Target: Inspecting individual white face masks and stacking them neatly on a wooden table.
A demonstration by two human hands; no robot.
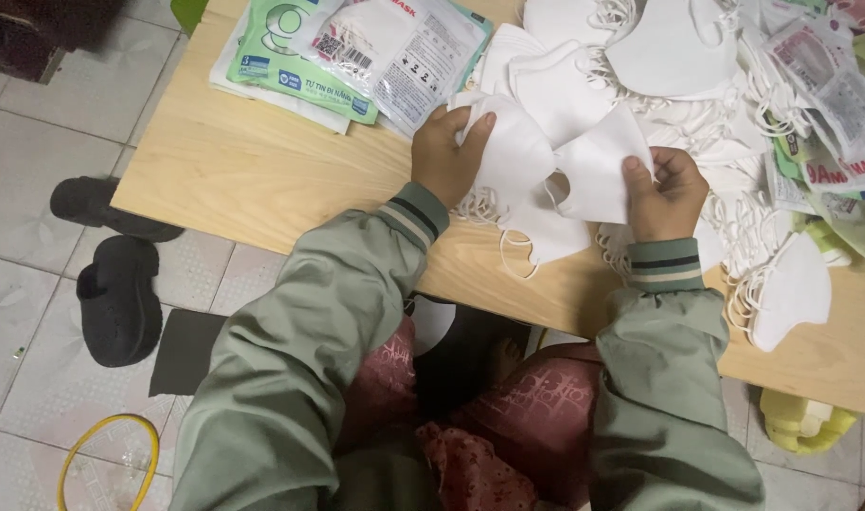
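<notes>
The person sits at a low wooden table (262,180), and both hands work on white face masks near its near edge. The left hand (446,156) closes its fingers around a folded white mask (513,151), thumb on top and the other fingers curled behind it. The right hand (667,194) pinches the edge of a second white mask (598,175) between thumb and fingers, so neither hand is spread wide. The two masks touch each other in the middle, and more masks with loose ear loops hang just beneath them over the table edge.

As for how far the work has come, it looks to be somewhere in the middle. A big loose heap of white masks (678,66) covers the far right of the table, tangled with their loops, and these seem not yet sorted. A small separate stack of masks (782,293) lies to the right, near the edge. Printed plastic packets (357,52) lie at the far left, and a few more packets (830,85) at the far right; whether any is already filled cannot be told.

On the tiled floor to the left lie two black slippers (115,274).
</notes>
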